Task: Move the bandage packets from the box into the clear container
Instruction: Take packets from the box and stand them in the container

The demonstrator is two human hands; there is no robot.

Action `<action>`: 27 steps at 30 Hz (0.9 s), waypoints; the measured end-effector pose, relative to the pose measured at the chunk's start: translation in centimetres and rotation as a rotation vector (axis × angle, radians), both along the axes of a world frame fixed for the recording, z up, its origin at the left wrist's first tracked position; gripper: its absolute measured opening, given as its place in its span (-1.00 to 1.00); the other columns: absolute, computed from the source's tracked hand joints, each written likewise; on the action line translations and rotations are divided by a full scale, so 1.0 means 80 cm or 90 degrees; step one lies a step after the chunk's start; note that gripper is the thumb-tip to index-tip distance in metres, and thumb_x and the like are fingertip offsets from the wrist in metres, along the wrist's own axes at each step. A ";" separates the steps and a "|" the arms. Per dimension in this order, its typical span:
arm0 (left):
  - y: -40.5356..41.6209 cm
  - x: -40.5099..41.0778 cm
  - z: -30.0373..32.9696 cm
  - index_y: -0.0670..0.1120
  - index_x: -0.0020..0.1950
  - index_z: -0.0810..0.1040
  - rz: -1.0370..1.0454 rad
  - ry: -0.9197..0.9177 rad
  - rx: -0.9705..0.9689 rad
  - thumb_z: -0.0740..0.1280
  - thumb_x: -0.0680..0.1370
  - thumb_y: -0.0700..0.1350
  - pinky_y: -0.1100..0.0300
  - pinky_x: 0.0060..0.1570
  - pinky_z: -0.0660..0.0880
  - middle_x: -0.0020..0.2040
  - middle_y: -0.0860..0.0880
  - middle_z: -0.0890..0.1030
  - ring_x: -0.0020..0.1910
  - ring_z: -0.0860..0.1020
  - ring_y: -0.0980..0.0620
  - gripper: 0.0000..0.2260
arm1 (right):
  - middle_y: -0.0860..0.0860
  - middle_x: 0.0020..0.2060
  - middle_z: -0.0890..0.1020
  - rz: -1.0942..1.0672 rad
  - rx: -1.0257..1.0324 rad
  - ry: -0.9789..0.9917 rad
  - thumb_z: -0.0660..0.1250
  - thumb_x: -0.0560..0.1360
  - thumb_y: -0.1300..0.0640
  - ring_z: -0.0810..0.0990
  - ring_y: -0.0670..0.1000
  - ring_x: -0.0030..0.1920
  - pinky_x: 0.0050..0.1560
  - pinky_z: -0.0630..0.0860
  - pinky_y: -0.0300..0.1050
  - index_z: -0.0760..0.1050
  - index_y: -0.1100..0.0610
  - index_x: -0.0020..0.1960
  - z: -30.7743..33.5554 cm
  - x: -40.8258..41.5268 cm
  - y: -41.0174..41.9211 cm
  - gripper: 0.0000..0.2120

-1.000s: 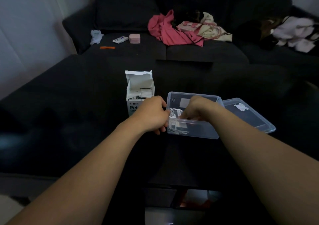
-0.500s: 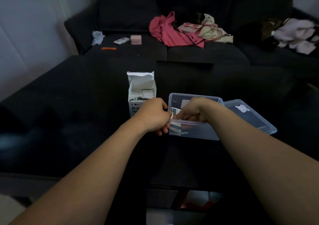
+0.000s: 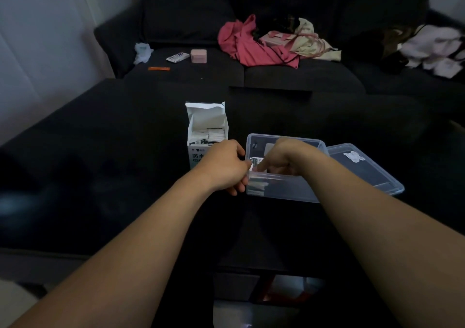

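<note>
Head camera: a clear container sits on a dark sofa seat, its landmark. The left hand grips the container's left wall, fingers curled round the near corner. The right hand reaches inside, fingers pinching a bandage packet at the left end; more packets lie below. The open white box stands just left of the container, packets showing inside. The container's lid lies against its right side.

One box, one clear container, two hands
</note>
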State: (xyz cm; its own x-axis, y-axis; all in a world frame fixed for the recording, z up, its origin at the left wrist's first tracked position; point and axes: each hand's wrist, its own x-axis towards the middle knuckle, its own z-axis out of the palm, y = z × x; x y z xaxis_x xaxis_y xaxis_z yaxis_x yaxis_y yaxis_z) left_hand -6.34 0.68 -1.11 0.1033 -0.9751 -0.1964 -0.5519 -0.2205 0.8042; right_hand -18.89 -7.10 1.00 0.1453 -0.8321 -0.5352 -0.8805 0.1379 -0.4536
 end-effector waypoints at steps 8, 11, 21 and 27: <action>0.000 0.000 0.001 -0.09 0.37 0.42 -0.012 -0.004 -0.001 0.28 0.67 -0.13 0.23 -0.48 0.54 -0.19 -0.12 0.72 -0.37 0.66 0.04 -0.73 | 0.09 -0.20 0.57 0.067 -0.065 0.058 0.50 0.48 0.08 0.56 0.02 -0.22 -0.14 0.53 -0.08 0.42 0.16 -0.05 -0.002 0.002 -0.004 -0.72; 0.001 -0.001 -0.001 -0.10 0.35 0.43 -0.007 -0.001 -0.012 0.28 0.67 -0.12 0.23 -0.50 0.52 -0.21 -0.12 0.71 -0.40 0.66 0.04 -0.75 | 0.05 -0.19 0.57 0.092 -0.077 0.107 0.51 0.46 0.01 0.54 -0.01 -0.24 -0.31 0.42 -0.13 0.53 0.18 0.17 -0.009 0.003 -0.006 -0.62; 0.003 0.001 0.001 -0.10 0.34 0.43 -0.017 0.003 -0.022 0.31 0.66 -0.12 0.23 -0.49 0.52 -0.18 -0.13 0.71 -0.39 0.65 0.04 -0.73 | 0.06 -0.18 0.63 0.152 -0.123 0.078 0.43 0.52 -0.03 0.60 0.00 -0.20 -0.22 0.50 -0.12 0.45 0.11 -0.12 -0.013 0.001 -0.011 -0.75; 0.003 0.002 0.004 -0.08 0.36 0.42 -0.018 -0.008 -0.015 0.29 0.67 -0.12 0.24 -0.48 0.53 -0.18 -0.12 0.71 -0.38 0.66 0.05 -0.73 | 0.07 -0.16 0.59 0.201 -0.126 0.097 0.38 0.57 0.00 0.59 0.03 -0.14 -0.14 0.51 -0.09 0.50 0.11 -0.06 -0.011 0.000 -0.013 -0.82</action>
State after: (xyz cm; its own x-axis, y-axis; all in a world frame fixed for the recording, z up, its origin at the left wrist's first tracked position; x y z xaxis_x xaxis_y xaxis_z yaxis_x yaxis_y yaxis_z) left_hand -6.20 0.92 -0.82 0.0786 -0.9819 -0.1721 -0.5676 -0.1860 0.8020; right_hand -18.88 -8.11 0.11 0.3415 -0.8484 -0.4045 -0.9247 -0.2263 -0.3060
